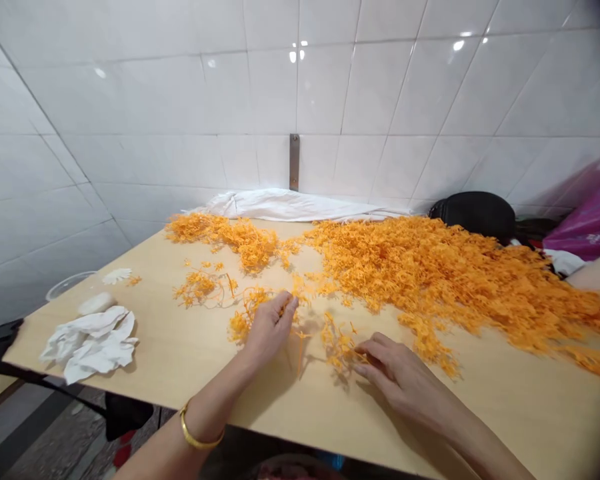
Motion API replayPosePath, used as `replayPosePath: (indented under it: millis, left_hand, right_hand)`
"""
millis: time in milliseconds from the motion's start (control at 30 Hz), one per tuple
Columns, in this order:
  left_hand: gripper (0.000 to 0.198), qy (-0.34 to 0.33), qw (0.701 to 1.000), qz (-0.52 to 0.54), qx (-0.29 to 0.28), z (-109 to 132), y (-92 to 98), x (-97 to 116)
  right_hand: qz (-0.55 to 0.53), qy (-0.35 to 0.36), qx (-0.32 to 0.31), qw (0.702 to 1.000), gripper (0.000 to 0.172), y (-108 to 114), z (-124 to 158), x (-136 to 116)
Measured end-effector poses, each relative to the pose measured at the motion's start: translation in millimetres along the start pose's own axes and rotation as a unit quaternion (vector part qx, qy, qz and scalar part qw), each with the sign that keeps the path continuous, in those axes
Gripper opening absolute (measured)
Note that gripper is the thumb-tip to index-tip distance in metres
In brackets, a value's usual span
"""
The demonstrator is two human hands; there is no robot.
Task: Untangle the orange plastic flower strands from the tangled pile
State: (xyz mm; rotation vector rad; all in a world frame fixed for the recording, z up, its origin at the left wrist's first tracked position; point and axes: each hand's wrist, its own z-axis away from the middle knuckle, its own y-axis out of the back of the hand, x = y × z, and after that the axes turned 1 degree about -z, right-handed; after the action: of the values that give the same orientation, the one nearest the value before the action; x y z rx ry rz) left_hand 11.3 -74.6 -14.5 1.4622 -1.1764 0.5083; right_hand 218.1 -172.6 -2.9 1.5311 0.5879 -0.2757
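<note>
My left hand (271, 327) reaches over the wooden table (180, 353), its fingers pinched together on a small cluster of orange plastic flower sprigs (245, 313). A gold bangle (200, 433) circles that wrist. My right hand (393, 367) lies low on the table, fingers curled onto another orange sprig (337, 343). A big heap of the same orange sprigs (455, 280) spreads across the right half of the table. Smaller clumps (230, 237) lie toward the back left.
Crumpled white tissue (93, 343) and a white flower piece (116, 275) lie at the table's left end. White cloth (290, 203) runs along the tiled wall. A black bag (475, 213) and pink plastic bag (593, 220) sit back right. Another person's arm (597, 273) enters at right.
</note>
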Motion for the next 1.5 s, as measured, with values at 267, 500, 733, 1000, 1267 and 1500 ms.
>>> replayPosePath:
  millis: [267, 500, 733, 1000, 1267, 1500]
  left_hand:
    - [0.031, -0.065, 0.985, 0.099, -0.124, -14.4, 6.2, 9.8]
    - [0.029, -0.139, 0.978, 0.016, -0.157, -28.1, 8.6, 14.7]
    - [0.031, -0.092, 0.982, 0.009, -0.162, -25.9, 3.1, -1.1]
    - [0.036, -0.108, 0.978, -0.055, -0.169, -28.1, -7.0, -3.6]
    - [0.035, -0.141, 0.972, -0.088, -0.169, -19.4, -2.3, -4.6]
    - [0.034, -0.132, 0.97, -0.117, -0.17, -17.8, -3.4, -5.8]
  right_hand:
    - [-0.156, 0.005, 0.172, 0.973, 0.032, 50.9, -55.1, 0.9]
    - [-0.326, 0.055, 0.037, 0.943, 0.036, 27.7, -99.9, -11.5]
    - [-0.439, -0.024, 0.068, 0.895, 0.035, 3.0, -107.2, -1.1]
    - [-0.474, -0.094, 0.283, 0.828, 0.032, -11.3, -119.0, 1.1]
    - [-0.486, -0.204, 0.42, 0.739, 0.029, 23.6, -119.1, 29.6]
    - [-0.131, -0.137, 0.439, 0.879, 0.034, 26.0, -111.5, 50.7]
